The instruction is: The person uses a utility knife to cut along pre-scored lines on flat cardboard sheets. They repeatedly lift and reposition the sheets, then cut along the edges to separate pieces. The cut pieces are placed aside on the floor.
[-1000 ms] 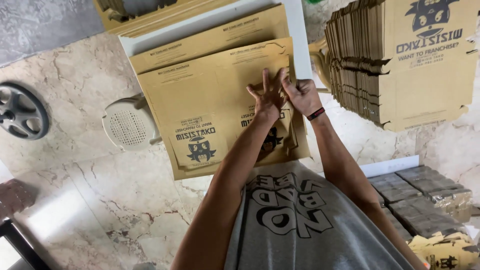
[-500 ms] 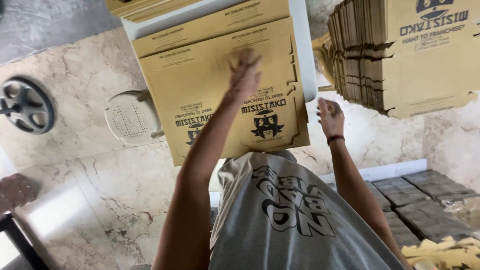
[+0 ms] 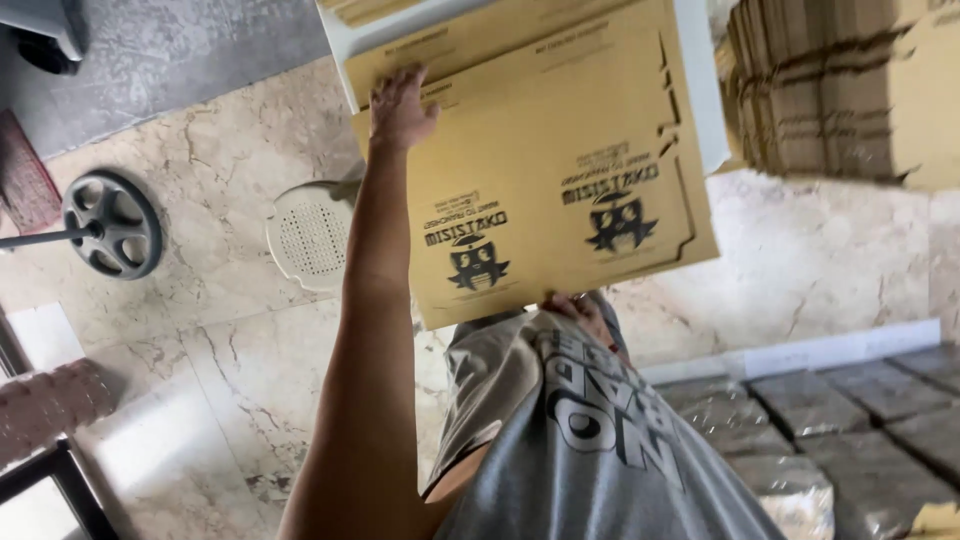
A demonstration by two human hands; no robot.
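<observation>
Small packing or food-business back room, not a home kitchen.

Flat printed cardboard box blanks [image 3: 560, 190] lie on a white table [image 3: 700, 90]; a tall stack of more folded blanks [image 3: 830, 90] fills the upper right corner. Marble-look tiled floor [image 3: 200, 330], white plastic stool [image 3: 310, 235] by the table's left edge, a weight plate on a bar [image 3: 110, 225] (odd storage), wrapped bundles [image 3: 820, 420] lower right.

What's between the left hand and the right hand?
Head view: only the flat cardboard sheet spans from the left hand at its far edge to the right hand at its near edge.
</observation>
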